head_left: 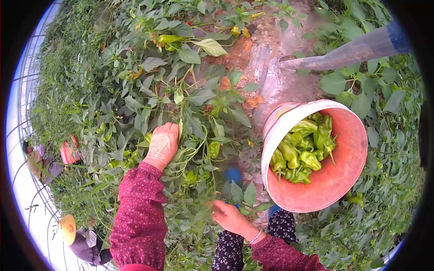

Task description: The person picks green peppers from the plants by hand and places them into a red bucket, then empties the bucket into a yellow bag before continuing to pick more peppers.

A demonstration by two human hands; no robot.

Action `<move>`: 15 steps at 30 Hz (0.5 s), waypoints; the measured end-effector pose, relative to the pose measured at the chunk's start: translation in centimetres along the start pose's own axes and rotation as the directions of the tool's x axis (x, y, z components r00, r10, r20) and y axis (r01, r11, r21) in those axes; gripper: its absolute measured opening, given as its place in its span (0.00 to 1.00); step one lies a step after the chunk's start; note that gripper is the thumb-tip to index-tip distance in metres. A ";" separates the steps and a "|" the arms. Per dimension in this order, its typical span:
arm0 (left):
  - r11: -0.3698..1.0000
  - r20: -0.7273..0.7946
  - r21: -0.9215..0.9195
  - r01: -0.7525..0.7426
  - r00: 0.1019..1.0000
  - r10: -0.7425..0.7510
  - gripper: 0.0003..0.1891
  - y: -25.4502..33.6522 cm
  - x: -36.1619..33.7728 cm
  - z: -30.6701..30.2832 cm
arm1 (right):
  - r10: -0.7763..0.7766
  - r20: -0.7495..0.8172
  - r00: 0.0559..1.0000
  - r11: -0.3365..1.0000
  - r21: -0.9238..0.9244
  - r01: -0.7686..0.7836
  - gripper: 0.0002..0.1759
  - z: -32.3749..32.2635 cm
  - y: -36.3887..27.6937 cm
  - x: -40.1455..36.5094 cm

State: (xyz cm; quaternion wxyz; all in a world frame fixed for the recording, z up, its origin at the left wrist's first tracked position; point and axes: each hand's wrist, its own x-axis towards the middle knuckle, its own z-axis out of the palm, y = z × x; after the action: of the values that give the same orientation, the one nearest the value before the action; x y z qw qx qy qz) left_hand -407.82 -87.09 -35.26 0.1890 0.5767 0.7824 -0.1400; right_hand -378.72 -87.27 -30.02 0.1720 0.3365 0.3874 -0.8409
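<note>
My left hand (pixel 162 143) reaches into a pepper plant (pixel 194 97), its fingers curled among the leaves and stems. What they grip is hidden. A green pepper (pixel 148 137) shows beside that hand, and another green pepper (pixel 214 149) hangs to its right. Lower down, my right hand (pixel 231 220) is in front of my knees, near the foliage. Its fingers reach left, slightly apart and blurred at the tips, with nothing visible in them. To the right, a pinkish-white bucket (pixel 341 174) tilts toward me. Several picked green peppers (pixel 296 151) lie in it.
A grey pole-like object (pixel 343 53), blue at its end, slants in from the upper right. Plastic-covered soil (pixel 289 83) runs between the plant rows. At far left are one person (pixel 45 167) near a red container (pixel 69 150) and another person (pixel 88 244) in a yellow hat.
</note>
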 end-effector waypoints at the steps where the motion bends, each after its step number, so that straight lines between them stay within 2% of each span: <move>1: 0.999 0.021 0.034 -0.005 1.000 0.005 0.08 0.5 -0.3 0.1 | -0.005 0.000 1.000 1.000 0.020 0.005 0.18 0.0 0.0 0.1; 2: 0.998 0.043 0.066 -0.013 0.999 0.010 0.07 0.8 -0.6 0.1 | -0.009 -0.001 1.000 0.999 0.041 0.009 0.18 0.1 0.1 0.2; 4: 0.997 0.028 -0.002 0.071 0.997 -0.071 0.05 1.2 -1.7 0.3 | -0.013 -0.001 1.000 0.998 0.066 0.013 0.18 0.1 0.5 0.3; 6: 0.983 0.099 0.123 0.137 0.984 -0.150 0.05 1.7 -2.9 0.2 | -0.017 0.000 1.000 0.997 0.074 0.017 0.17 0.1 1.1 0.6; 9: 0.960 0.233 0.271 0.074 0.962 -0.139 0.05 2.7 -4.0 -2.0 | -0.040 -0.008 0.999 0.996 0.080 0.041 0.17 0.3 2.0 0.9; 11: 0.956 0.207 0.286 0.058 0.971 -0.121 0.06 4.7 -4.4 -4.0 | -0.070 -0.019 0.997 0.992 0.100 0.072 0.17 0.5 2.8 1.0; 12: 0.953 0.188 0.298 0.056 0.975 -0.116 0.06 5.2 -4.5 -5.2 | -0.091 -0.022 0.996 0.990 0.106 0.093 0.18 0.6 3.0 1.4; 13: 0.945 0.067 0.317 0.082 0.992 -0.109 0.06 5.2 -4.4 -6.4 | -0.125 -0.038 0.991 0.984 0.125 0.129 0.17 0.8 3.4 1.7; 15: 0.971 -0.193 0.214 0.108 0.979 -0.066 0.07 5.3 -4.1 -9.5 | -0.075 0.006 0.997 0.980 0.184 0.073 0.16 0.4 3.5 1.7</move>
State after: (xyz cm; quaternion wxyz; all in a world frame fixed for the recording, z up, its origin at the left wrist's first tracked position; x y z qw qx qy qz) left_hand -402.99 -84.88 -24.93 0.0434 0.5697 0.8005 -0.1810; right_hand -378.18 -89.87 -32.95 0.1115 0.3307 0.3195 -0.8810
